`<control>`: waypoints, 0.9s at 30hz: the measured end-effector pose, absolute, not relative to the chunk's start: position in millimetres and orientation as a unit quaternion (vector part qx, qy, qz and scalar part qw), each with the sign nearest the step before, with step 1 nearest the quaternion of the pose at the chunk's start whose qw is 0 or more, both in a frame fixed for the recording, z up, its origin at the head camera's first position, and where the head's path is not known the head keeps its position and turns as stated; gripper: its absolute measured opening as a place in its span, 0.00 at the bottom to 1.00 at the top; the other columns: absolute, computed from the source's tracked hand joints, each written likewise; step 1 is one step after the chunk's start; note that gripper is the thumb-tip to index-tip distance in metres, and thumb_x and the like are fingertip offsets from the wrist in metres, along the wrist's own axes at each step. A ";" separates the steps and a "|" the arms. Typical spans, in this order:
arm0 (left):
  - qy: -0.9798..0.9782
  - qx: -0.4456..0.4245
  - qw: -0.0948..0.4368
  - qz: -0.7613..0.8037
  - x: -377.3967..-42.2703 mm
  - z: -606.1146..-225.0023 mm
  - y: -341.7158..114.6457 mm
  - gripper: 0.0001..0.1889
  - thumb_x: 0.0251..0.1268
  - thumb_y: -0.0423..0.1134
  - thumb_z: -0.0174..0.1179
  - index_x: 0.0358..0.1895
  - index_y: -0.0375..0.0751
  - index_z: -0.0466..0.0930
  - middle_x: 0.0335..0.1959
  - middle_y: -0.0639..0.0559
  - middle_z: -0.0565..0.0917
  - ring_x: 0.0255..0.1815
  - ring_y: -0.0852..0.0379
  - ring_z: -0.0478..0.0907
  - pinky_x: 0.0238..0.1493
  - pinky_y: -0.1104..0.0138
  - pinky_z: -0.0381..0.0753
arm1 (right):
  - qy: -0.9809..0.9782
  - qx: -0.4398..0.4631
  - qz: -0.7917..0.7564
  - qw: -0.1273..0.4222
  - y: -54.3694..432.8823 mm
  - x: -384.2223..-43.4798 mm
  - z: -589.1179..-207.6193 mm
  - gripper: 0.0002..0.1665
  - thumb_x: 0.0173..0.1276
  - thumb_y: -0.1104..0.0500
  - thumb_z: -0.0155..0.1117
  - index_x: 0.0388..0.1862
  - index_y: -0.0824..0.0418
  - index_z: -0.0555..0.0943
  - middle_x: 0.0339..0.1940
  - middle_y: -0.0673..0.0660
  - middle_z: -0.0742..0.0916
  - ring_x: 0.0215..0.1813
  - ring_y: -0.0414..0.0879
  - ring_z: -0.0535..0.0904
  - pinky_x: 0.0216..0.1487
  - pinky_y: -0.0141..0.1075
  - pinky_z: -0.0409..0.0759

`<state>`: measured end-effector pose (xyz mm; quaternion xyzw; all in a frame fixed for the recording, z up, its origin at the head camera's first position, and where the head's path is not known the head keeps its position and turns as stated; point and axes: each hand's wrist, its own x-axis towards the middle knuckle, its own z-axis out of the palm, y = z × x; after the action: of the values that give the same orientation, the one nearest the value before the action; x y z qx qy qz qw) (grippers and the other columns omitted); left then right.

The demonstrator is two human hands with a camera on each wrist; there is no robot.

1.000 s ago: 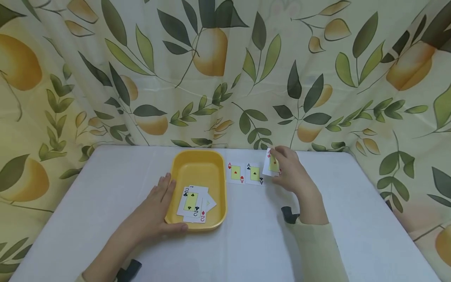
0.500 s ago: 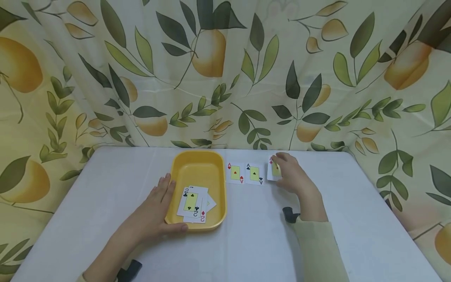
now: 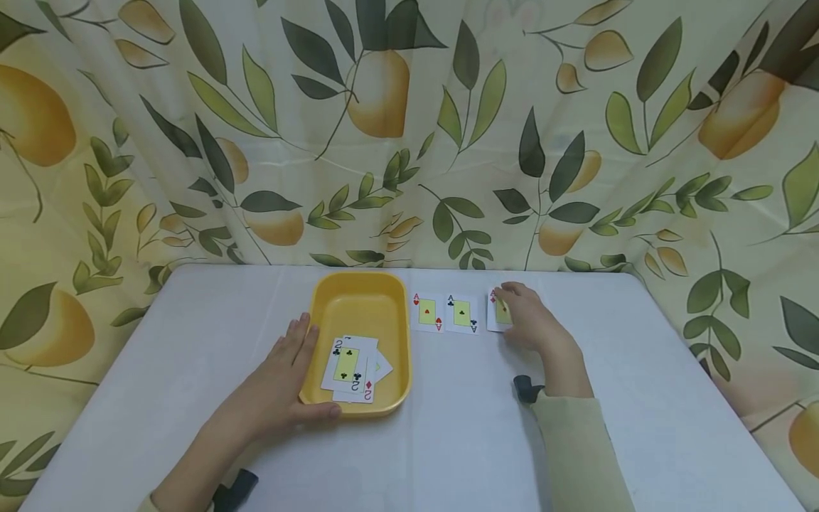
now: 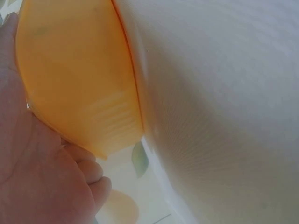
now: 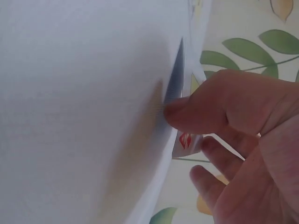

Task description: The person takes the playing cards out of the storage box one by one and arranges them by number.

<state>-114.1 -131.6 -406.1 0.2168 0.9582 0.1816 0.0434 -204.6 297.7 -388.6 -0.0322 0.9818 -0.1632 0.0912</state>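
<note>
My right hand (image 3: 534,320) pinches a playing card, the ace of diamonds (image 3: 498,313), by its right side near the back of the table. In the right wrist view this card (image 5: 188,141) is tilted, its edge against the thumb, and part of it is covered. Left of it lie the ace of hearts (image 3: 427,313) and the ace of clubs (image 3: 462,314), face up side by side. My left hand (image 3: 271,384) rests with straight fingers against the left side of a yellow tray (image 3: 361,284). Inside the tray overlap several cards, the two of clubs (image 3: 348,365) on top.
A white cloth covers the table (image 3: 448,441). Behind it hangs a curtain (image 3: 409,163) printed with fruit and leaves. The tray's right rim stands close beside the ace of hearts.
My right hand has lowered the ace of diamonds and brought it slightly to the right, leaving a small gap beside the ace of clubs. My left hand and the tray stay put.
</note>
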 end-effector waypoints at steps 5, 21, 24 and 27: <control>0.958 0.218 0.040 0.181 -113.3 -406.8 -132.6 0.71 0.43 0.86 0.53 0.80 0.33 0.44 0.83 0.39 0.39 0.82 0.40 0.39 0.79 0.46 0.51 | 0.981 -0.029 -0.161 0.101 299.0 -204.8 -389.6 0.52 0.52 0.78 0.65 0.78 0.62 0.62 0.80 0.65 0.58 0.81 0.67 0.45 0.74 0.65 0.55; 0.960 0.211 0.049 0.176 -111.2 -408.3 -133.7 0.72 0.41 0.86 0.54 0.80 0.34 0.42 0.83 0.41 0.36 0.83 0.42 0.37 0.79 0.48 0.50 | 0.983 -0.124 -0.130 0.023 214.6 -178.0 -356.6 0.47 0.62 0.49 0.72 0.78 0.57 0.64 0.78 0.62 0.66 0.77 0.62 0.59 0.73 0.59 0.66; 0.960 0.210 0.053 0.176 -113.1 -407.4 -132.7 0.71 0.43 0.84 0.56 0.80 0.35 0.41 0.83 0.41 0.35 0.83 0.42 0.36 0.79 0.48 0.49 | 0.976 -0.162 -0.146 -0.011 196.7 -172.0 -352.5 0.46 0.63 0.46 0.71 0.77 0.56 0.65 0.76 0.60 0.68 0.76 0.59 0.61 0.72 0.56 0.67; 0.960 0.212 0.052 0.177 -116.0 -407.3 -132.3 0.71 0.44 0.83 0.58 0.80 0.35 0.40 0.83 0.41 0.36 0.83 0.42 0.36 0.79 0.48 0.49 | 0.965 -0.200 -0.166 -0.029 174.6 -165.7 -348.7 0.45 0.63 0.45 0.72 0.76 0.54 0.67 0.76 0.57 0.69 0.76 0.56 0.62 0.72 0.54 0.69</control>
<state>-116.0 -132.3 -407.3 0.2121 0.9597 0.1771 0.0517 -165.7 174.6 -348.7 -0.1996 0.9653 -0.1658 -0.0293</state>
